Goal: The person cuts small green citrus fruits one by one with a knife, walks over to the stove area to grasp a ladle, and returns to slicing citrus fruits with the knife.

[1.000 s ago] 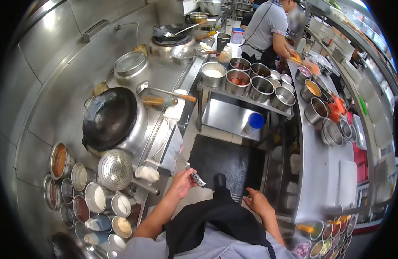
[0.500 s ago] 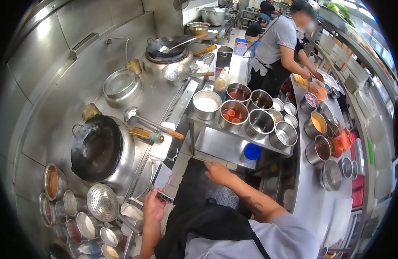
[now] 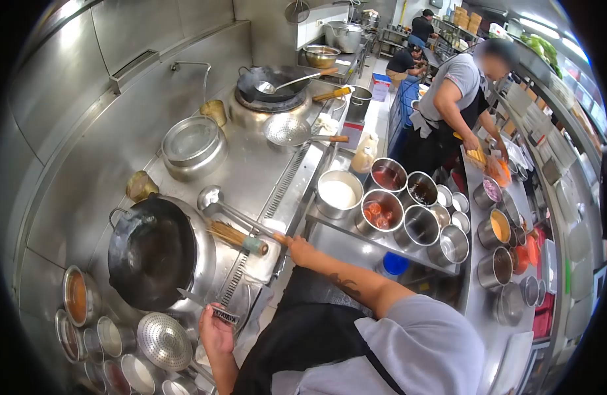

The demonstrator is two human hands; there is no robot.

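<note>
My right hand [image 3: 301,251] is closed on the wooden handle end of a long ladle [image 3: 241,216], whose bowl rests on the steel stove top. Low in the view, my left hand [image 3: 216,328] grips a flat-bladed metal tool [image 3: 191,296] by its dark, lettered handle; the blade points toward the wok and its exact kind is unclear. The dark wok [image 3: 152,250] sits on the near burner, with nothing visible inside. Beside the ladle lies a bamboo brush [image 3: 237,238] with a green-wrapped grip. A perforated strainer [image 3: 164,341] rests near my left hand.
Steel pots [image 3: 380,212] of sauces and white contents stand on a side shelf [image 3: 376,253]. Several containers [image 3: 110,334] crowd the lower left. A second wok [image 3: 275,85] is farther back. A co-worker [image 3: 451,99] handles food at the right counter [image 3: 458,289].
My right hand has moved left and forward onto the ladle handle. My left hand has shifted left and down, turning the blade toward the wok. The view has shifted.
</note>
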